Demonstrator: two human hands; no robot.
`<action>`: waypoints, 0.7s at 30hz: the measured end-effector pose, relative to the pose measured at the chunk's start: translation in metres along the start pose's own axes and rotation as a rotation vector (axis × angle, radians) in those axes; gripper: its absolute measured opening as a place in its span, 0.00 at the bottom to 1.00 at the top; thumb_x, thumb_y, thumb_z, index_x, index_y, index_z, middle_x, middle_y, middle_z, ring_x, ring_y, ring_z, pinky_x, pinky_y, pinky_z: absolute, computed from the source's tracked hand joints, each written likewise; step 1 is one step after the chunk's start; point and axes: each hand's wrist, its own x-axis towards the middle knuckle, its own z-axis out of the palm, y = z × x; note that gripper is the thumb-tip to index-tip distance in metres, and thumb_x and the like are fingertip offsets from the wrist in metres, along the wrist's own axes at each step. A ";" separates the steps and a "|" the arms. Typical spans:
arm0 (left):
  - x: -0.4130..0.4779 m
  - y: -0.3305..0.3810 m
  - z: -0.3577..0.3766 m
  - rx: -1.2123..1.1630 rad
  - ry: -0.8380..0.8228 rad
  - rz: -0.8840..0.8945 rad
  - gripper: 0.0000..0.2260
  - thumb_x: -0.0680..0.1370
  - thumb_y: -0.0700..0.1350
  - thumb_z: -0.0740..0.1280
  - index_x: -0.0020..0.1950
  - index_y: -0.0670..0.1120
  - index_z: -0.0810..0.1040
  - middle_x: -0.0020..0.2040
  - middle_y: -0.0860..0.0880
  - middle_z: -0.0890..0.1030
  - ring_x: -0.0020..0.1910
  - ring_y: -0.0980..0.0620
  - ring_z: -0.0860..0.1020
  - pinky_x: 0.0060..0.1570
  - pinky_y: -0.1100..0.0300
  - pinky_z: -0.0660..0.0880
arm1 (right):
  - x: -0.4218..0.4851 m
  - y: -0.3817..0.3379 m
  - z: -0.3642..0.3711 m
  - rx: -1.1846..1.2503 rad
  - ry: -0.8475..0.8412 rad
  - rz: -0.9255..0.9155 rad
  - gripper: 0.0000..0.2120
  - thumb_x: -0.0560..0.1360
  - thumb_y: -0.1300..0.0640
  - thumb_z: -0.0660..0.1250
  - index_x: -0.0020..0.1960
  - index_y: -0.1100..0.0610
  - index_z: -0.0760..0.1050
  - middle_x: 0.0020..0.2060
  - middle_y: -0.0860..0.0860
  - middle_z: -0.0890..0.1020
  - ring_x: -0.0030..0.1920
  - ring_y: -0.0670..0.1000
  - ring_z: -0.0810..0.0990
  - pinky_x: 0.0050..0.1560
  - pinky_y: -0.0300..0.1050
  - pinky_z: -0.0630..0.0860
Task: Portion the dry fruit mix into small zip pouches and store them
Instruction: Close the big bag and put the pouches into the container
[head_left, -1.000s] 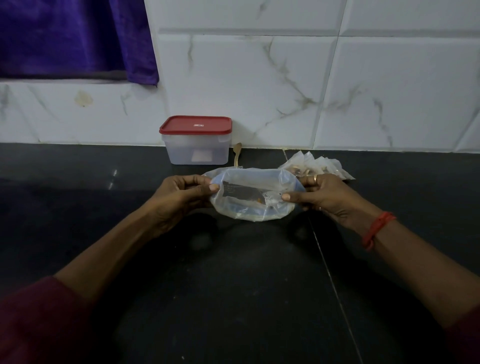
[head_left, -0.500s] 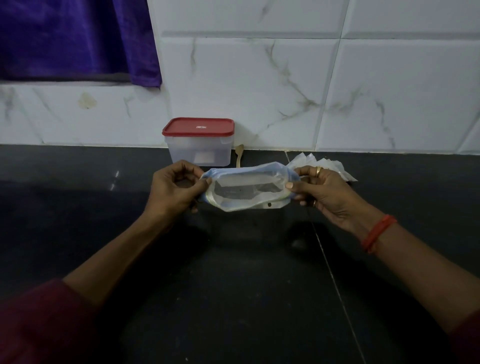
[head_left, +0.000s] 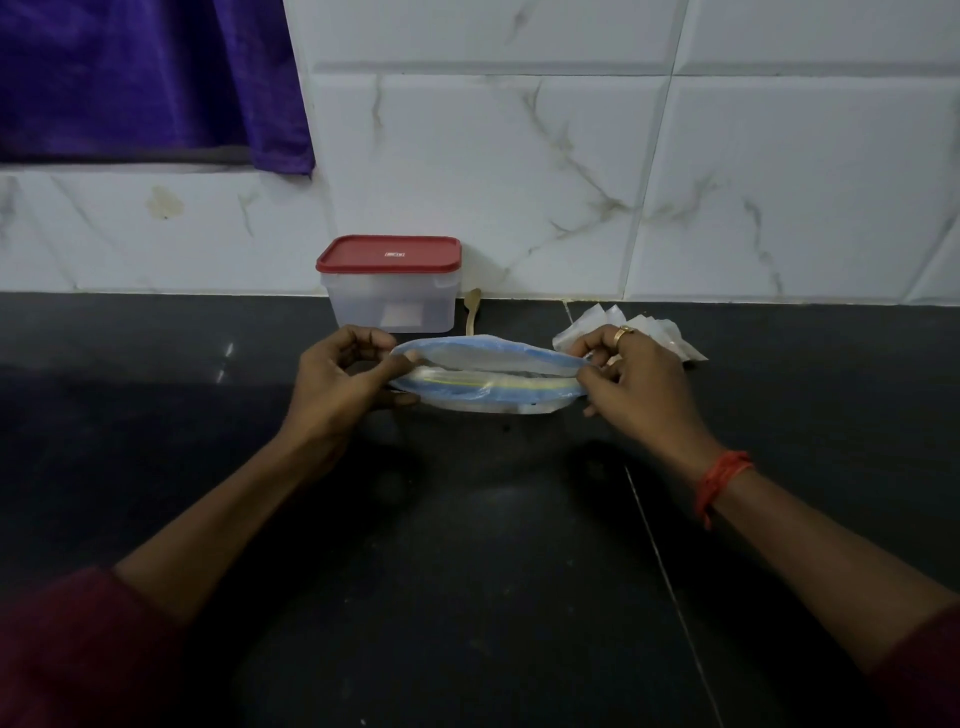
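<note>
A clear zip bag with a blue and yellow zip strip is held just above the black counter, stretched flat between both hands. My left hand pinches its left end and my right hand pinches its right end. The bag's mouth is drawn into a narrow slit; its contents cannot be made out. A pile of small clear pouches lies on the counter behind my right hand, partly hidden by it.
A clear plastic box with a red lid stands against the tiled wall behind the bag. A small wooden spoon lies to its right. A purple curtain hangs at the upper left. The black counter stretches towards me.
The bag's mouth was wide open a second ago; both hands have pulled its ends apart, so the mouth is now a narrow slit. The bag has also risen slightly towards the wall.
</note>
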 end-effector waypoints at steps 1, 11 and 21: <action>0.000 0.000 0.000 0.003 -0.020 -0.019 0.16 0.68 0.42 0.75 0.53 0.41 0.77 0.56 0.44 0.80 0.50 0.49 0.85 0.38 0.61 0.82 | 0.000 0.001 0.001 0.008 -0.011 0.009 0.10 0.75 0.66 0.67 0.46 0.51 0.79 0.39 0.50 0.82 0.30 0.48 0.83 0.34 0.37 0.81; 0.003 -0.008 -0.007 0.507 0.006 0.080 0.08 0.74 0.40 0.74 0.52 0.48 0.81 0.50 0.51 0.81 0.42 0.54 0.83 0.35 0.66 0.80 | 0.002 0.006 0.001 -0.084 -0.078 -0.063 0.11 0.74 0.62 0.69 0.51 0.49 0.84 0.41 0.46 0.83 0.37 0.47 0.82 0.43 0.43 0.81; 0.007 -0.005 -0.009 0.305 -0.181 0.049 0.04 0.79 0.42 0.68 0.53 0.46 0.81 0.53 0.46 0.84 0.51 0.47 0.84 0.45 0.50 0.84 | 0.008 0.007 -0.005 0.057 -0.356 -0.022 0.08 0.76 0.55 0.72 0.52 0.44 0.83 0.49 0.43 0.78 0.47 0.45 0.79 0.44 0.39 0.74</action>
